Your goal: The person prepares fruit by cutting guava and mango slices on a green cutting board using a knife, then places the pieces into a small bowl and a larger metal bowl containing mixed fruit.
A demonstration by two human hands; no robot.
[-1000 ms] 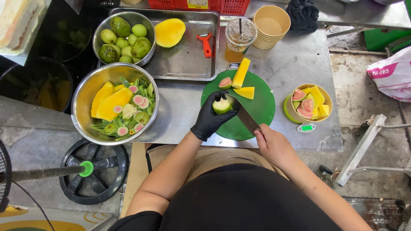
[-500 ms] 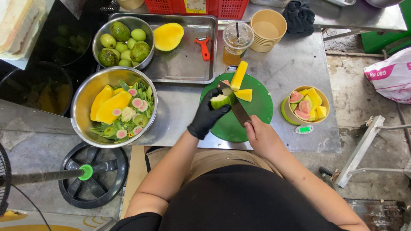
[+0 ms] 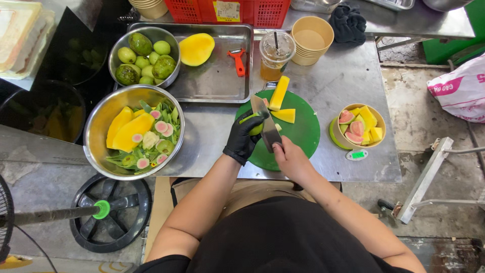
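My left hand (image 3: pixel 242 140), in a black glove, grips a green guava piece (image 3: pixel 254 126) over the left part of the round green cutting board (image 3: pixel 303 132). My bare right hand (image 3: pixel 289 160) holds a broad knife (image 3: pixel 265 119) whose blade lies against the guava, pointing away from me. Two yellow mango pieces (image 3: pixel 280 98) lie at the far side of the board, with a small guava slice partly hidden behind the blade.
A steel bowl (image 3: pixel 98 114) of mango and guava scraps sits at left. Behind it, a bowl of whole green fruit (image 3: pixel 144 50) and a steel tray (image 3: pixel 217 76) hold a peeled mango and an orange peeler (image 3: pixel 236 59). An iced drink (image 3: pixel 275 50), stacked paper bowls (image 3: pixel 313 38) and a filled paper bowl (image 3: pixel 358 124) on a scale stand right.
Both hands have drawn closer to me and leftward on the board. The knife has swung more upright against the guava, and my right hand has moved left along with it.
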